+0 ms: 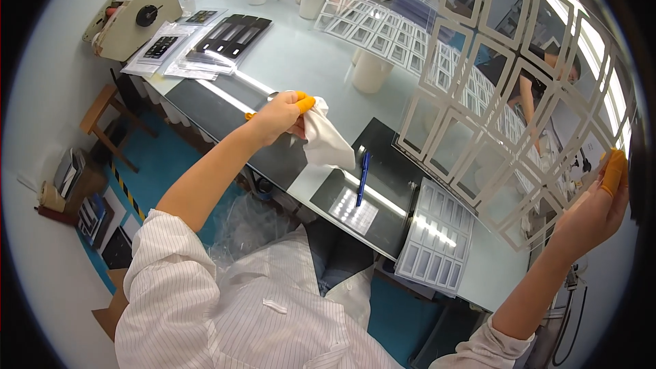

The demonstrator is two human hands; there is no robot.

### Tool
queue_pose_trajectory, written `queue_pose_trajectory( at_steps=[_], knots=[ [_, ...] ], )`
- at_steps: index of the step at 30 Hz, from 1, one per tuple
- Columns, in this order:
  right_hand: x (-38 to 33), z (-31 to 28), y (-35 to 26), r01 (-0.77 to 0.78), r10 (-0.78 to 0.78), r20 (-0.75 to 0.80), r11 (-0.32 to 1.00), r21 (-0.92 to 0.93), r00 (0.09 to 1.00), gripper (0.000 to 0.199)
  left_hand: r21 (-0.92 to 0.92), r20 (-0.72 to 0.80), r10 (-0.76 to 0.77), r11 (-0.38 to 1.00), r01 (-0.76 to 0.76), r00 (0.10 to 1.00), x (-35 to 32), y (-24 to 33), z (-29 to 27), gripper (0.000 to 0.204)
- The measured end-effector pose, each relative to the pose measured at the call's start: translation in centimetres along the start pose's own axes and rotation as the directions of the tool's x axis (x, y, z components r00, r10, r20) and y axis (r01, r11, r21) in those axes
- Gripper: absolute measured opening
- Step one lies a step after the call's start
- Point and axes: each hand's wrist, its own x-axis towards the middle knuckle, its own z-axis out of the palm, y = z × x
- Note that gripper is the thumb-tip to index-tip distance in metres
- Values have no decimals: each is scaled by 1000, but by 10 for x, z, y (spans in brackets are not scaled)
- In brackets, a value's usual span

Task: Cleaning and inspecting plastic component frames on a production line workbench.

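My left hand [279,117], with yellow finger cots on its fingertips, grips a white cloth [328,140] that hangs down over the table. At the right, my right hand [593,213] pinches the edge of a large transparent sheet [471,195] printed with rows of pale rounded frames. That sheet is held up at a tilt, and the room shows through it or is mirrored in it. Below the cloth a blue pen [363,179] lies on a dark glossy board [386,195]. A smaller printed sheet [437,236] rests beside the board at the table's near edge.
Several printed sheets [372,24] lie across white buckets [371,72] farther back. Black panels [232,35] and papers sit at the far left, near a beige tape dispenser-like machine [137,17]. A wooden stool [109,113] stands on the blue floor. Another person is partly visible at the top.
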Motion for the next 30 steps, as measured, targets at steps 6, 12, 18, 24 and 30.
queue_pose_trajectory(
  at_steps=[6,12,18,24,30],
  knots=[
    [-3,-5,1,-10,9,-29,1000,-19,1000,30,818,-209,481,563,-117,851,-13,-87,0,23],
    [0,-8,3,33,-33,11,999,14,999,29,931,161,721,117,-346,674,-16,-95,28,35],
    [-4,-7,-2,-5,4,10,998,65,1000,23,946,302,673,-125,-299,675,21,-118,28,16],
    [-4,-14,2,-39,40,-6,996,81,999,20,875,90,751,254,-412,654,-1,-93,30,7],
    [5,-8,10,-44,47,-34,996,77,998,20,-210,-296,260,921,-328,919,-12,-35,-1,22]
  ],
)
